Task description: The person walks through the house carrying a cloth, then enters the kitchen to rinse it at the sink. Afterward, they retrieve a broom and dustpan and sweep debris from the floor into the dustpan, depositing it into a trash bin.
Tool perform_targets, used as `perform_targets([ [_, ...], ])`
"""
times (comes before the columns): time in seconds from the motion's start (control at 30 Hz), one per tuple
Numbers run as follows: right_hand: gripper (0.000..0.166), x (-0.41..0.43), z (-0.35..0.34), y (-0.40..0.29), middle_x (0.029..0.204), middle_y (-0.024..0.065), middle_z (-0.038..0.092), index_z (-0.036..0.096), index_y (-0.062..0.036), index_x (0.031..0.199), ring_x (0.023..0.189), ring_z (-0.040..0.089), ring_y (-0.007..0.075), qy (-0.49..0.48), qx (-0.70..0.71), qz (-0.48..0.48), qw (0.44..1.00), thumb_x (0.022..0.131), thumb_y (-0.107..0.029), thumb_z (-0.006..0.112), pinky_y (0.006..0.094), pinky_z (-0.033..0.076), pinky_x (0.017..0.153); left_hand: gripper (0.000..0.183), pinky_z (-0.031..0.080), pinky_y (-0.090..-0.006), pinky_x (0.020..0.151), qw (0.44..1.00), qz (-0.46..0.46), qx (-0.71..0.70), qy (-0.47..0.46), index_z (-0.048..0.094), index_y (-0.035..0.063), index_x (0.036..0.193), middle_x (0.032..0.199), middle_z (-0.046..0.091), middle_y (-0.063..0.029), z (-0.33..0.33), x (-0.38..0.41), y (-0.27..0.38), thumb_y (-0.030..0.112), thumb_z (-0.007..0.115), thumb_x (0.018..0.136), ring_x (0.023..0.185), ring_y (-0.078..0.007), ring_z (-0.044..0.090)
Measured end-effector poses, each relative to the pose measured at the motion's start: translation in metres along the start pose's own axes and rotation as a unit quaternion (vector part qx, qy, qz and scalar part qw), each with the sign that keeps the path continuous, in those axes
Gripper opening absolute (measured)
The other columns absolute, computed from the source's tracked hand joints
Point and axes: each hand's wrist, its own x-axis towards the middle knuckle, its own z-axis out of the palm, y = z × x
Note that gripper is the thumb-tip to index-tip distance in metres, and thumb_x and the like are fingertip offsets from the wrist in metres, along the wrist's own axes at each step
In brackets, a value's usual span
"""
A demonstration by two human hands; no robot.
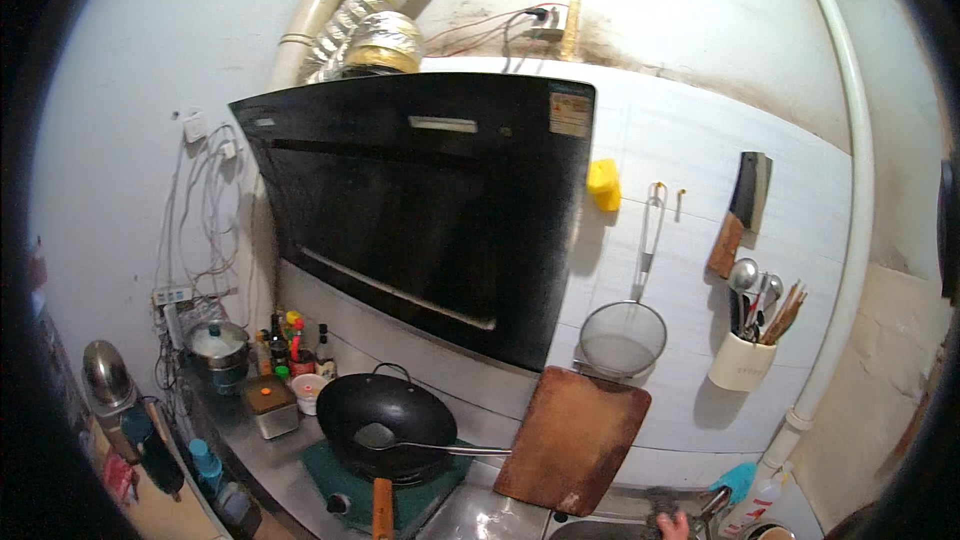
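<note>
A hand (673, 525) shows only in part at the bottom right edge, by a sink and its faucet (712, 504). Dark, blurred matter (663, 501) lies right above its fingers; whether they grip it I cannot tell. It looks like my right hand, though little of it shows. My left hand is out of view. A black wok (405, 412) with a wooden handle (382, 508) sits on a green gas stove (442, 491). A metal spatula (450, 450) rests in the wok, its handle reaching out to the right. A wooden cutting board (576, 439) stands against the wall beside the stove.
A black range hood (420, 217) hangs over the stove. Seasoning bottles (300, 349), a lidded pot (217, 352) and a square container (270, 406) stand at the left. A strainer (622, 337), a cleaver (735, 217) and a utensil holder (741, 364) hang on the wall.
</note>
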Motion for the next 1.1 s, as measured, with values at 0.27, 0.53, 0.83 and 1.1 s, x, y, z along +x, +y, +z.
perform_targets([
  [0.27,0.046,-0.047,-0.011,0.056,0.117,0.0149,0.046,0.043,0.0023,0.119,0.106,0.045,0.0253,-0.045,0.010,0.199,0.979,0.081,-0.022,0.056,0.0341,0.040,0.083,0.046,0.043,-0.0368,0.063,0.705,0.013,-0.708,-0.026,0.037,0.0027,0.123,0.085,0.055,-0.0138,0.061,0.016,-0.089,0.018,0.049,0.082,0.065,-0.0262,0.048],
  [0.53,0.048,-0.089,0.020,0.003,0.127,0.0125,0.041,0.039,-0.0028,0.125,0.114,0.041,0.0291,-0.008,0.037,0.241,0.970,0.085,-0.025,0.052,0.0373,0.037,0.091,0.035,0.043,-0.0430,0.080,0.991,0.006,-0.090,0.095,0.047,-0.0018,0.114,0.107,0.052,-0.0215,0.019,-0.036,-0.105,0.020,0.041,0.086,0.097,-0.0341,0.050],
  [0.83,0.025,-0.058,0.077,0.061,0.091,0.0096,0.058,0.046,0.0001,0.105,0.082,0.057,0.0181,-0.147,0.252,0.071,0.954,0.080,-0.004,0.052,0.0319,0.046,0.074,0.026,0.048,-0.0287,0.063,0.975,0.042,-0.182,0.116,0.054,-0.0056,0.098,0.075,0.062,-0.0114,0.011,-0.028,-0.113,0.014,0.048,0.083,0.068,-0.0186,0.061],
  [1.1,0.027,-0.075,0.084,0.047,0.095,0.0124,0.058,0.046,-0.0004,0.105,0.084,0.058,0.0198,-0.178,0.283,0.051,0.941,0.080,-0.004,0.054,0.0336,0.048,0.076,0.021,0.048,-0.0268,0.061,0.956,0.051,-0.265,0.118,0.054,-0.0069,0.096,0.071,0.061,-0.0117,0.027,-0.024,-0.134,0.006,0.050,0.080,0.066,-0.0167,0.061],
])
